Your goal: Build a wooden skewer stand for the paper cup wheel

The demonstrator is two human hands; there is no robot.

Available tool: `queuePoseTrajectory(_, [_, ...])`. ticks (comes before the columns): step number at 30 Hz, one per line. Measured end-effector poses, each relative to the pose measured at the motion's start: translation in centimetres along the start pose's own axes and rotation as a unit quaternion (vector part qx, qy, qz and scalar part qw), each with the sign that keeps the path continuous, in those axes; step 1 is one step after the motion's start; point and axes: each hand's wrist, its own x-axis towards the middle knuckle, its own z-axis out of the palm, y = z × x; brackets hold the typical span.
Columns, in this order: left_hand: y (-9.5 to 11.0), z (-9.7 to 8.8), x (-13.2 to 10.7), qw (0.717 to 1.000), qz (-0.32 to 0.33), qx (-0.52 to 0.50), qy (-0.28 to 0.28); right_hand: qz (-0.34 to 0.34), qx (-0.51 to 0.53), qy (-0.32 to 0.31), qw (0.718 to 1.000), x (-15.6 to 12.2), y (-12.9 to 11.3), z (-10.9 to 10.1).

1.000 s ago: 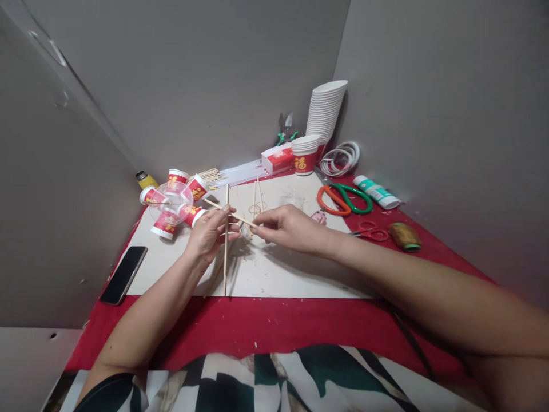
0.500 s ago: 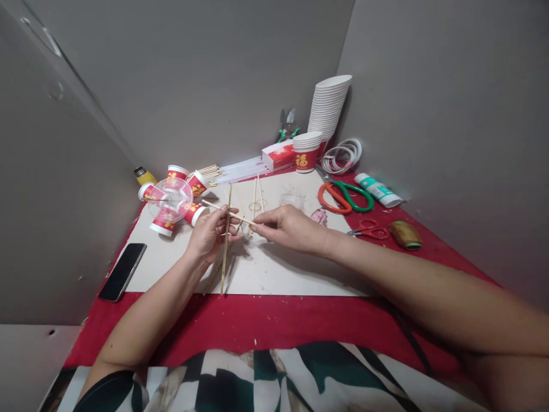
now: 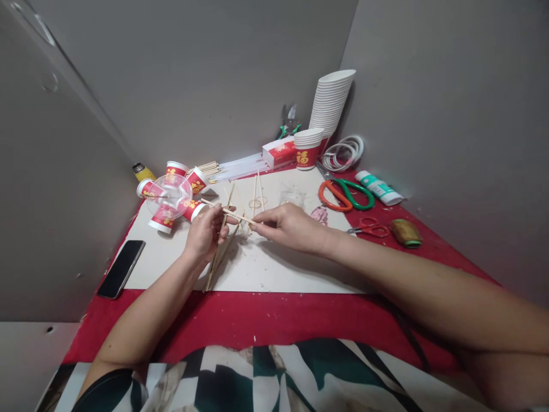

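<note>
My left hand [image 3: 206,230] is closed on thin wooden sticks [image 3: 222,240], which cross one another near its fingertips. One crosswise stick [image 3: 239,216] runs from the left fingers to my right hand [image 3: 281,226], whose thumb and fingers pinch its right end. The lower ends of the slanting sticks reach down towards the front edge of the white board [image 3: 291,274]. Just beyond my hands, more thin sticks [image 3: 255,191] and a few rubber bands [image 3: 256,203] lie on the board. Exactly how the held sticks join is hidden by the left fingers.
Left stand a wheel of red paper cups [image 3: 170,195] and a phone [image 3: 121,269]. At the back are stacked cups [image 3: 331,106], a red box [image 3: 278,152] and pliers [image 3: 289,123]. Large scissors [image 3: 334,195], small scissors [image 3: 371,228], a tube [image 3: 380,187] and thread [image 3: 405,233] lie right.
The slanting sticks in my left hand have tilted, their lower ends swinging to the left. My right hand keeps its pinch on the crosswise stick, nearly in place.
</note>
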Motion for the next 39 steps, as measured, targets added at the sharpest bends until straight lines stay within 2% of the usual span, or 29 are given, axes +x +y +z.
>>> queuePoseTrajectory(6, [-0.56, 0.11, -0.07, 0.999, 0.025, 0.020, 0.019, 0.015, -0.017, 0.008, 1.000, -0.06, 0.10, 0.32])
queuePoseTrajectory(13, [-0.73, 0.19, -0.19, 0.999, 0.028, 0.021, 0.024, 0.010, -0.009, -0.014, 1.000, -0.06, 0.10, 0.30])
queuePoseTrajectory(22, [-1.07, -0.29, 0.12, 0.999, 0.039, -0.003, -0.001, 0.007, 0.002, -0.002, 1.000, 0.06, 0.37, 0.47])
queuePoseTrajectory(28, [-0.67, -0.30, -0.19, 0.999, 0.045, -0.010, -0.012, -0.017, 0.039, -0.025, 0.999, 0.10, 0.61, 0.21])
queuePoseTrajectory(39, [-0.56, -0.66, -0.21, 0.999, 0.012, -0.035, -0.034, 0.027, 0.090, -0.069, 0.993, 0.01, 0.33, -0.10])
